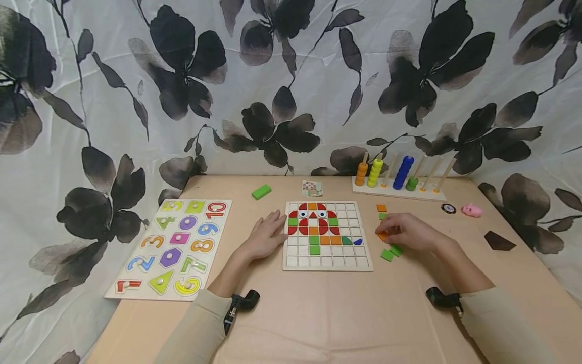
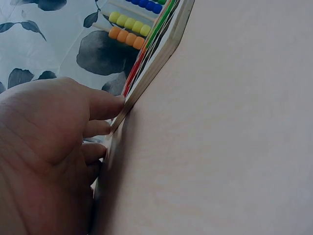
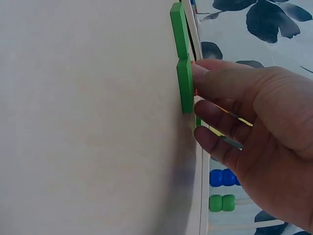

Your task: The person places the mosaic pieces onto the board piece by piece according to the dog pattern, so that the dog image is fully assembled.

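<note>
A white grid board [image 1: 295,262] lies mid-table with red, orange, green and blue pieces forming an owl-like figure. My left hand [image 1: 265,236] rests flat on the table, its fingertips touching the board's left edge; in the left wrist view the thumb [image 2: 108,105] meets that edge. Right of the board, my right hand [image 1: 411,231] pinches an orange tile [image 1: 382,236] low over the table, mostly hidden by the fingers. Just below that hand lie two green tiles, one [image 1: 387,255] nearer me and the other [image 1: 396,249] beside it. Another orange tile [image 1: 381,208] sits beyond the hand.
A number-and-shape puzzle board [image 1: 152,273] lies at the left. Along the back are a green block [image 1: 261,191], a small picture card [image 1: 312,188] and a bead counting stand [image 1: 364,190]. To the right sit a round disc [image 1: 448,208], pink pig [image 1: 472,210] and dark polygon [image 1: 499,241].
</note>
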Available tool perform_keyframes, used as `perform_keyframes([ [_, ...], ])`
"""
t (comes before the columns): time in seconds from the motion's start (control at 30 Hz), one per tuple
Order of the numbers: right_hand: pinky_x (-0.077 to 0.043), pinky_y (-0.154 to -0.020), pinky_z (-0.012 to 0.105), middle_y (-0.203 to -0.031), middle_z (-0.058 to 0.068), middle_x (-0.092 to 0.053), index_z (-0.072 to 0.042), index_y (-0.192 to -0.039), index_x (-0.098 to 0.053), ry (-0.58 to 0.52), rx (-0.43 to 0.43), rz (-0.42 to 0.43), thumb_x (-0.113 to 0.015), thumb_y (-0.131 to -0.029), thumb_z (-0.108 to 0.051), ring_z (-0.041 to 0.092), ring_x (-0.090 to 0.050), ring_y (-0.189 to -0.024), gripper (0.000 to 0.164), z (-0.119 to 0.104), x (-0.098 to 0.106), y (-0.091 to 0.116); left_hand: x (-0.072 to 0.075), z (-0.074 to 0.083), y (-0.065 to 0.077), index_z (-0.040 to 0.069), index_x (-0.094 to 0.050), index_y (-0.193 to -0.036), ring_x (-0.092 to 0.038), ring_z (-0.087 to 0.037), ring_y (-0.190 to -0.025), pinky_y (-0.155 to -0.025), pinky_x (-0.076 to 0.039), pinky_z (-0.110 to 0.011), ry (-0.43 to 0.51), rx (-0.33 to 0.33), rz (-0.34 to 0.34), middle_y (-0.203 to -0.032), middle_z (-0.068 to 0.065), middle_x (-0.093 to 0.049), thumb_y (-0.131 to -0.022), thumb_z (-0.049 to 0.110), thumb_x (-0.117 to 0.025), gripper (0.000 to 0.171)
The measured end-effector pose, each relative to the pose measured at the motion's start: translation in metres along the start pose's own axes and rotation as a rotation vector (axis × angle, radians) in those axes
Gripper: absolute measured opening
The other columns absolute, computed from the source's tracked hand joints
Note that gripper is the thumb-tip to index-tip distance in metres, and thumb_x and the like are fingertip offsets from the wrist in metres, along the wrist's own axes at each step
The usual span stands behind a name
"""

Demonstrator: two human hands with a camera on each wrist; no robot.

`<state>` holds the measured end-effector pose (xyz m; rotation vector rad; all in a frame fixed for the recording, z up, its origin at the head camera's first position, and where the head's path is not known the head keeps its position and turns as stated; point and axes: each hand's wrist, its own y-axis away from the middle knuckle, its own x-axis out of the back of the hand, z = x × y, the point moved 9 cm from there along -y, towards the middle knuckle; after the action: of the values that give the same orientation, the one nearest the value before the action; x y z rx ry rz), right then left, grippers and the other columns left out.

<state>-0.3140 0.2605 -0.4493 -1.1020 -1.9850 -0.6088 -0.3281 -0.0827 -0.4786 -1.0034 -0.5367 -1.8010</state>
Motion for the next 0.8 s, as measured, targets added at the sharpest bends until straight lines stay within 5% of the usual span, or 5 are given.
perform_keyframes([
  [0.4, -0.052, -0.074, 0.027, -0.09, -0.004, -0.069, -0.017, -0.096, -0.074, 0.012, -0.046, 0.136, -0.075, -0.082, -0.007, 0.019, -0.059, -0.083, 0.017, 0.007, 0.016, -0.003, 0.002, 0.0, -0.001, 0.008, -0.032, -0.15, -0.01, -0.027, -0.147, -0.118, -0.003, -0.05, -0.012, 0.004, 0.001, -0.159, -0.012, -0.017, -0.099, 0.032, -0.048, 0.058],
  [0.57, -0.053, -0.076, 0.023, -0.093, -0.004, -0.071, -0.012, -0.099, -0.076, -0.012, 0.017, 0.205, -0.072, -0.084, -0.006, 0.016, -0.064, -0.086, 0.017, -0.016, 0.026, -0.013, 0.002, -0.001, -0.001, 0.008, -0.032, -0.15, -0.01, -0.027, -0.148, -0.118, -0.003, -0.05, -0.011, 0.003, -0.002, -0.159, -0.012, -0.017, -0.099, 0.033, -0.049, 0.059],
  [0.8, -0.055, -0.076, 0.025, -0.096, -0.003, -0.072, -0.011, -0.101, -0.075, -0.076, 0.101, 0.182, -0.074, -0.084, -0.011, 0.015, -0.066, -0.084, 0.016, -0.057, 0.02, -0.038, -0.002, -0.004, -0.002, 0.011, -0.03, -0.151, -0.008, -0.026, -0.148, -0.118, -0.001, -0.048, -0.002, 0.008, -0.014, -0.16, -0.01, -0.015, -0.099, 0.035, -0.048, 0.06],
])
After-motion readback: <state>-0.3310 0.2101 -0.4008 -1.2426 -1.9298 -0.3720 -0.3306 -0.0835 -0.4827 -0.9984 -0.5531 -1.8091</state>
